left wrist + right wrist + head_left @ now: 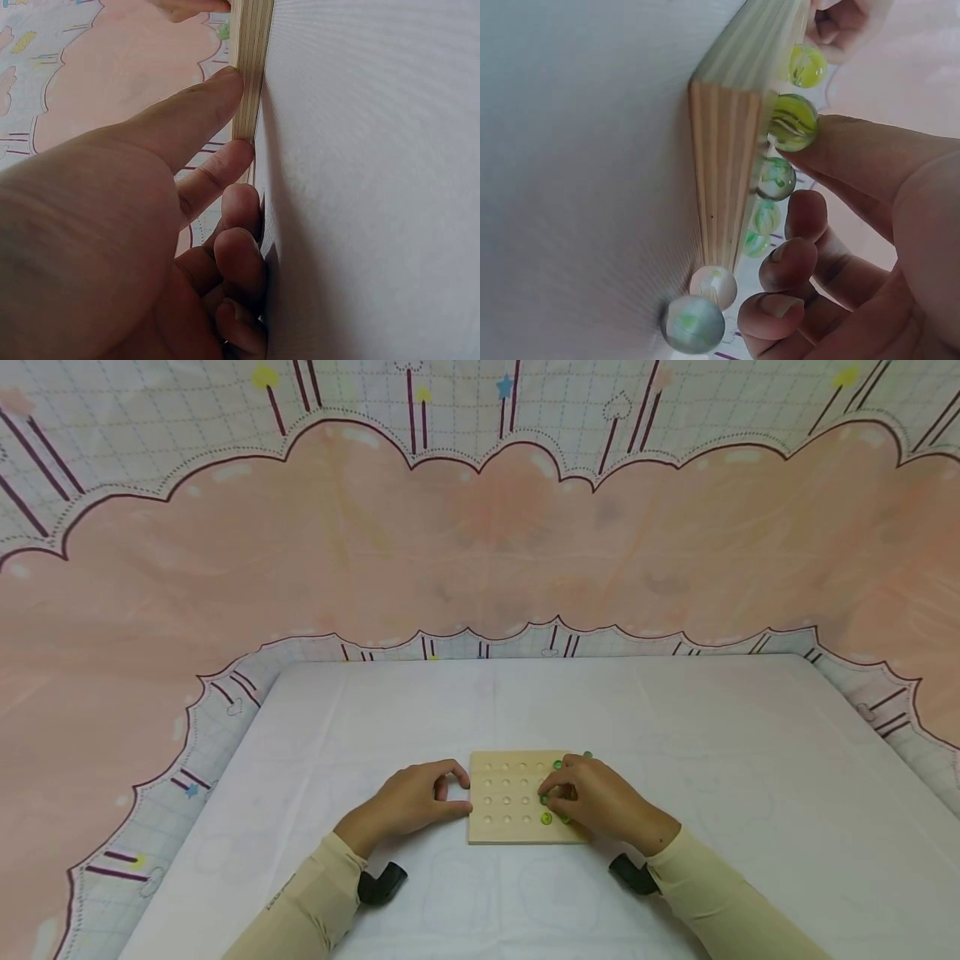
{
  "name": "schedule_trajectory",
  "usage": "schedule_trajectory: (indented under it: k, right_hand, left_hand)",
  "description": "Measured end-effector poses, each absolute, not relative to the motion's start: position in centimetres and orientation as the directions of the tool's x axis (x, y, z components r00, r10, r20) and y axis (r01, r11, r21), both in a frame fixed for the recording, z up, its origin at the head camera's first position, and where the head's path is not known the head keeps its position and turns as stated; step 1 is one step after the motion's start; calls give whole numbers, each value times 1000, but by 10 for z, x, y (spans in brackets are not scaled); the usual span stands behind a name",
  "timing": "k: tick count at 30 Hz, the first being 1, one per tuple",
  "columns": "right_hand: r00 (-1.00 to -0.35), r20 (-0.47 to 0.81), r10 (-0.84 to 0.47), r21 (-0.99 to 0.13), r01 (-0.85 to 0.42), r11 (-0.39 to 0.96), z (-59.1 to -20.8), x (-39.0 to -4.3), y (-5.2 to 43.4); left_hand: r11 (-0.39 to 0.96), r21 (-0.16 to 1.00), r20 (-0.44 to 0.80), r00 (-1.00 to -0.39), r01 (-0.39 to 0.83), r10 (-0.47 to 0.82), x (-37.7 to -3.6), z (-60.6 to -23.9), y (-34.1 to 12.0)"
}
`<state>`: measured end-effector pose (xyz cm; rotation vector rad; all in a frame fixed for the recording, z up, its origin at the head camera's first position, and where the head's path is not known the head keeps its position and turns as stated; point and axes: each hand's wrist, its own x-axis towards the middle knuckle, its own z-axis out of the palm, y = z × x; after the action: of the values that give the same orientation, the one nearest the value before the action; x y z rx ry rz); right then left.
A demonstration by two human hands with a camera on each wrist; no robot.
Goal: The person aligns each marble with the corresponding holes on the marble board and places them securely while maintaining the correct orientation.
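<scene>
Well, the wooden board (507, 832) lies between the hands (412, 800) (602, 797), partly beneath the right.

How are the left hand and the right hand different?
The left hand touches the left edge of the board, while the right hand is over its right side. The right hand appears to pinch a green marble; no marble shows in the left hand. Both come out of tan sleeves.

yellow-green swirled marble (795, 120), tan board (506, 832)
</scene>
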<state>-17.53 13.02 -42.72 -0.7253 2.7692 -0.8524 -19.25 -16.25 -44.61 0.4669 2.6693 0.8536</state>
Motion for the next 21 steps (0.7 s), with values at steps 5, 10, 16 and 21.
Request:
schedule_trajectory:
  k: [5,10,16,21]
  right_hand:
    - [-886,-28,-462,-562,-368,741,-422,-177,132]
    - [-903,-8,-429,-570,-348,744,-416,-179,138]
    - [-916,-18,-400,-585,-315,748,-410,-182,148]
    - [-922,-19,-387,-566,-309,764,-409,-186,154]
  left_hand:
    - [767,603,-180,-900,219,398,-194,-446,-162]
    - [766,603,-178,-899,222,401,-194,-444,-161]
    - [768,602,-184,-899,217,397,-193,-442,-161]
    - [770,598,-179,-900,221,398,-192,-442,-162]
